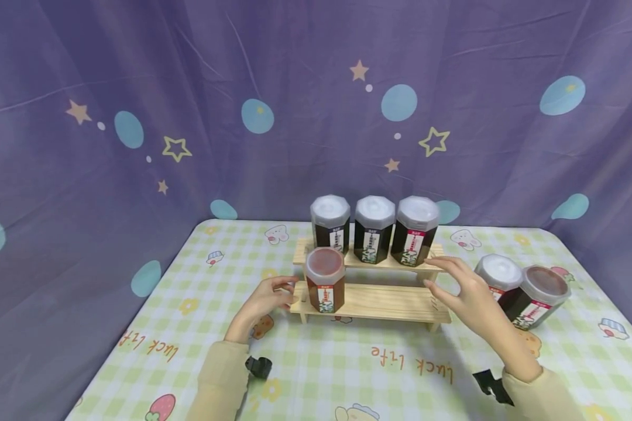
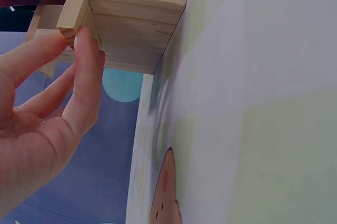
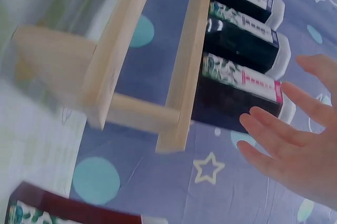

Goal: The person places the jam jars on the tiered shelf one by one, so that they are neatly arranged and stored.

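A two-tier wooden rack (image 1: pixel 384 301) stands on the table. Three dark jars with whitish lids line its upper tier: a left jar (image 1: pixel 330 225), a middle jar (image 1: pixel 374 231) and a right jar (image 1: pixel 415 234). On the lower tier's left end sits a reddish-brown jar (image 1: pixel 325 280). My left hand (image 1: pixel 270 298) pinches the left end of the lower board (image 2: pixel 79 8) between thumb and fingers. Fingers spread, my right hand (image 1: pixel 466 292) is beside the rack's right end; in the right wrist view its fingertips (image 3: pixel 253 121) overlap the right jar's lidded end, holding nothing.
To the right of the rack are two more jars, one with a white lid (image 1: pixel 499 272) and a leaning one with a brownish lid (image 1: pixel 542 292). A checked tablecloth (image 1: pixel 316 368) covers the table. Behind it hangs a purple curtain (image 1: pixel 316 164).
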`<state>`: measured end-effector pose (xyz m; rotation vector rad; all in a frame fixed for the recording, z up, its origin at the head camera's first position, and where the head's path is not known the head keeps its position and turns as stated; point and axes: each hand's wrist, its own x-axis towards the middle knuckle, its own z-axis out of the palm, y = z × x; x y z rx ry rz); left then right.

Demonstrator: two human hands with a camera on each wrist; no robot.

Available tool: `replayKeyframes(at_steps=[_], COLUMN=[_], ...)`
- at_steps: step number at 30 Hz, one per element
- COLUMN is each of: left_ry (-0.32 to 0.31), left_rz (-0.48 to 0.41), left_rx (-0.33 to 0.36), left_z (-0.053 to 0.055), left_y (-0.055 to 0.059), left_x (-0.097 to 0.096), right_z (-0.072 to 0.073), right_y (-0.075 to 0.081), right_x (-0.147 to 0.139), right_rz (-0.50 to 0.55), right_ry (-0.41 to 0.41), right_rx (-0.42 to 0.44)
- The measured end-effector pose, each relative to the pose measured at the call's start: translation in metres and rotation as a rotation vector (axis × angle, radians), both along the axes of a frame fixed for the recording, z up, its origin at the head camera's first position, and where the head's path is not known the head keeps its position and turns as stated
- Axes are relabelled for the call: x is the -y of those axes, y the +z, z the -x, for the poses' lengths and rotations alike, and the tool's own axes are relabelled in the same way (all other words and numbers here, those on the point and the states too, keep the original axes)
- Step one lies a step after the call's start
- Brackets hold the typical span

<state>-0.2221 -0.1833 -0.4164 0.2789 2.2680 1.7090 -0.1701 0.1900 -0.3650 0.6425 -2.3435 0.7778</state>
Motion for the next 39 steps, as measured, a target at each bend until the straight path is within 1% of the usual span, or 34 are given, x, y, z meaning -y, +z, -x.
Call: replayKeyframes(at_steps=[4,7,9,11,14,18,24,27,34,39], left_ry=[0.009,0.013,0.013,0.008,0.001,-0.007,-0.009,-0.015,-0.005,0.019], left_rz=[-0.002,0.009,0.006,0.004,0.006,0.012,0.009,0.006,-0.006,0.008], left_rx=[0.005,-0.003,-0.009,-0.007,-0.004,-0.008,-0.004,-0.002,-0.004,-0.012], left_z=[0.006,0.009,0.009,0.009,0.004,-0.003,-0.004,-0.002,0.008,0.009], left_y=[-0.012,-0.016,-0.016,-0.014,-0.003,0.009,0.01,0.007,-0.013,-0.017], left_x=[0.003,0.003,0.003,0.002,-0.001,-0.004,-0.004,-0.003,0.003,0.003], right_z=[-0.003,-0.004,-0.006,-0.007,-0.008,-0.009,-0.013,-0.013,-0.012,-0.013], right_y=[0.0,-0.001,-0.002,-0.002,-0.004,-0.007,-0.01,-0.011,-0.014,-0.015], right_x=[-0.01,-0.017,-0.023,-0.028,-0.037,-0.048,-0.063,-0.071,-0.088,-0.101], right_rz=[-0.017,-0.015,-0.012,-0.014,-0.018,-0.01,0.015,0.011,0.008,0.01], right_ry=[-0.026,-0.055,-0.079,-0.113,-0.149,-0.171,-0.188,-0.204,-0.232,-0.255], right_rx=[-0.015,-0.001,0.013,0.023,0.044,0.078,0.15,0.171,0.208,0.227])
